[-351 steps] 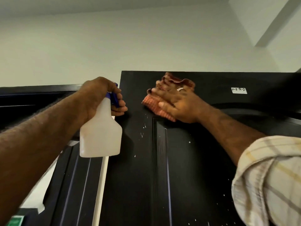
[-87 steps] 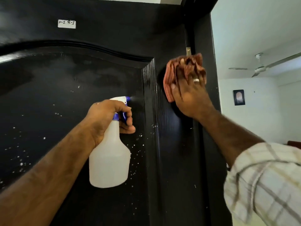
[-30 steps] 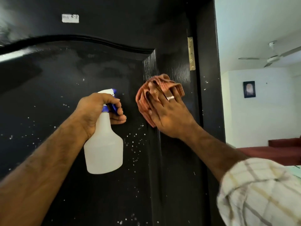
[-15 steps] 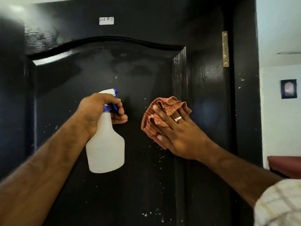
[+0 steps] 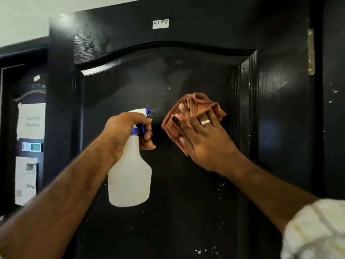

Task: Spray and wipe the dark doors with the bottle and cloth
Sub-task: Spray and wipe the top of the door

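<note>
Two hands are up against the dark door (image 5: 186, 184). The left hand (image 5: 127, 133) is wrapped round the neck of the white spray bottle (image 5: 129, 176), fingers curled on the blue trigger, nozzle aimed at the recessed panel, and a faint puff of mist shows at the tip. Just right of it, the right hand (image 5: 203, 139) lies flat with fingers spread, pressing the crumpled orange checked cloth (image 5: 188, 113) onto the panel; a ring (image 5: 205, 122) shows on one finger. White specks dot the door lower down. High up sits a small white label (image 5: 160, 24), and a brass hinge (image 5: 310, 51) runs along the right edge. Far left, a second dark door (image 5: 28, 86) carries taped paper notices (image 5: 31, 120). A checked sleeve (image 5: 315, 232) fills the near right corner.
</note>
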Available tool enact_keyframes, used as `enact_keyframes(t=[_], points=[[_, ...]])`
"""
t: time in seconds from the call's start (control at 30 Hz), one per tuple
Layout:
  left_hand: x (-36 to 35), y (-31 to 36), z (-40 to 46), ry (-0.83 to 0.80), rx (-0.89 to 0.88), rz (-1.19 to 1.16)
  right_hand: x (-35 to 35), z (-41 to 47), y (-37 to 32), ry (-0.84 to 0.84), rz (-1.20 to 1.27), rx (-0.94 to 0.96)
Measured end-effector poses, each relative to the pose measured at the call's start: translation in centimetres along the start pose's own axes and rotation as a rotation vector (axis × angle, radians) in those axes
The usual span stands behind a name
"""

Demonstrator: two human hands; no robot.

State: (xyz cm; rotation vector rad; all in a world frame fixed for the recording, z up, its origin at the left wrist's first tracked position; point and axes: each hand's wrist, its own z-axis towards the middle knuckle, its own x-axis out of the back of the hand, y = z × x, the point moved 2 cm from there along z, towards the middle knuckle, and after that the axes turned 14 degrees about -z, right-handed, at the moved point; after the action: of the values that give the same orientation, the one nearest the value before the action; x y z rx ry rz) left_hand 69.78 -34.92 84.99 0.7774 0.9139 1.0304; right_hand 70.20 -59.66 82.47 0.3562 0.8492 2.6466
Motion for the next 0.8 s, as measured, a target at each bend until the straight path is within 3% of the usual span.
enact_keyframes(t=[0.17, 0.27, 0.37, 0.5, 0.63, 0.73, 0.8], points=[[6.8, 0.5, 0.7, 0.067, -0.043, -0.069, 0.1, -1.8, 2.6, 0.119, -0.089, 0.02], [10.0, 2.1, 1.8, 0.074, -0.09, -0.084, 0.6, 5.1, 5.1, 0.12, -0.117, -0.255], [12.3, 3.0, 3.0, 0.068, -0.102, -0.082, 1.2, 12.8, 3.1, 0.117, -0.067, -0.476], [14.6, 3.5, 4.9, 0.02, -0.074, -0.091, 0.9, 16.0, -6.6, 0.11, -0.038, -0.293], [16.6, 3.7, 6.3, -0.043, -0.035, -0.148, 0.0, 9.1, -15.3, 0.017, 0.03, -0.018], [17.7, 3.6, 6.8, -0.103, 0.014, -0.153, -0.2, 4.7, -15.2, 0.058, 0.04, 0.062], [17.9, 3.5, 7.2, -0.112, 0.022, -0.155, -0.1, 4.8, -11.6, 0.108, -0.037, -0.002]])
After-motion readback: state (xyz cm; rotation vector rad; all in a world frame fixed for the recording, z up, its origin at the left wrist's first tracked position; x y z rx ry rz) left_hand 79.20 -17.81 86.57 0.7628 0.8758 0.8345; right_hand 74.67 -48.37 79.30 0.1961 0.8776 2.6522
